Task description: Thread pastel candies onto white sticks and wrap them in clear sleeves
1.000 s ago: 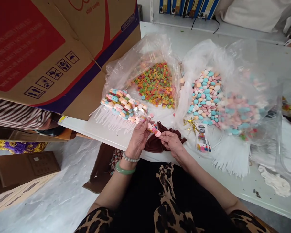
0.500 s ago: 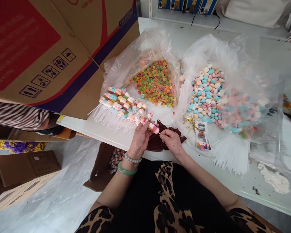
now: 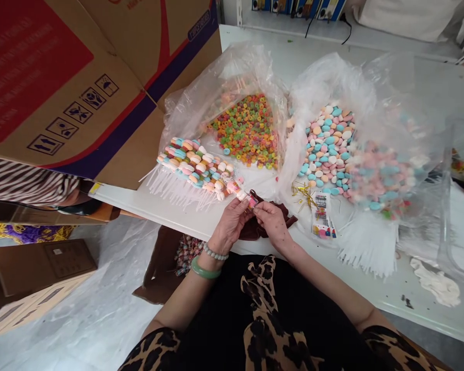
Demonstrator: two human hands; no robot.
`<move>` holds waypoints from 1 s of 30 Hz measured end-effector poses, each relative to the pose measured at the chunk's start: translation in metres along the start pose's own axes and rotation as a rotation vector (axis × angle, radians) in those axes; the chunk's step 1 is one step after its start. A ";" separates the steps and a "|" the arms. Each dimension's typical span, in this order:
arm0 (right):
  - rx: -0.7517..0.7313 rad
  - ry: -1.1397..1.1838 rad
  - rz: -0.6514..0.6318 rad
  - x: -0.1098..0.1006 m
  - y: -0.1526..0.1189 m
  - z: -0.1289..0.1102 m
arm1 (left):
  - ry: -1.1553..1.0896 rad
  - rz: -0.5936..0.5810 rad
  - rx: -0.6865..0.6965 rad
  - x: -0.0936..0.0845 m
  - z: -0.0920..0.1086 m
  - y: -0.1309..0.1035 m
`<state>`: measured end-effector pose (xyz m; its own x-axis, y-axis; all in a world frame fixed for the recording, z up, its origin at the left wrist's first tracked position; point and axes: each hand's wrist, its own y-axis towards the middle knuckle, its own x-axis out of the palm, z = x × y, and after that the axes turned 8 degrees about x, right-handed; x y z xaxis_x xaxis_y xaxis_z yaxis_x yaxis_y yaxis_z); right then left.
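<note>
Both hands meet over a brown cloth [image 3: 284, 219] at the table's front edge. My left hand [image 3: 230, 222] is closed on a candy skewer [image 3: 239, 192] in a clear printed wrapper, which points away to the upper left. My right hand [image 3: 271, 220] pinches at the wrapper's near end, its fingertips against those of the left. What lies between the right fingertips is too small to make out. Beyond the left hand lies a pile of candy skewers [image 3: 195, 162] with white sticks. Gold twist ties [image 3: 304, 193] and printed wrappers [image 3: 323, 216] lie right of the hands.
Behind the hands stand an open plastic bag of ring candies [image 3: 247, 131] and another of pastel oval candies [image 3: 330, 149]. White sticks [image 3: 367, 247] lie at right near a white crumpled cloth [image 3: 435, 281]. A large cardboard box [image 3: 139, 62] rises at left; a lower box [image 3: 154, 273] holds wrapped pieces.
My left hand has slid down to the skewer's near end, next to my right hand. The stick end that showed between the hands is now covered by fingers.
</note>
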<state>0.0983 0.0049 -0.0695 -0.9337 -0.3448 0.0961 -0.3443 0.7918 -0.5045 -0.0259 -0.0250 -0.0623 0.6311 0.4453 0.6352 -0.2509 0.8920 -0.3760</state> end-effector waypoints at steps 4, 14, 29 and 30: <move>-0.085 -0.275 -0.003 -0.009 -0.006 0.000 | 0.018 0.090 0.082 -0.007 0.009 0.006; -0.146 -0.337 0.041 -0.006 -0.009 -0.009 | 0.142 -0.018 0.051 -0.007 0.005 0.000; -0.169 -0.273 0.029 0.001 -0.022 -0.011 | 0.422 0.207 0.355 -0.001 -0.014 -0.019; -0.225 -0.310 0.052 0.003 -0.021 -0.011 | 0.473 0.206 0.386 -0.001 -0.017 -0.023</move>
<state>0.1020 -0.0076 -0.0491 -0.8884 -0.4100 -0.2065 -0.3422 0.8914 -0.2972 -0.0086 -0.0468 -0.0656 0.7750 0.6069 0.1763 -0.5923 0.7948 -0.1325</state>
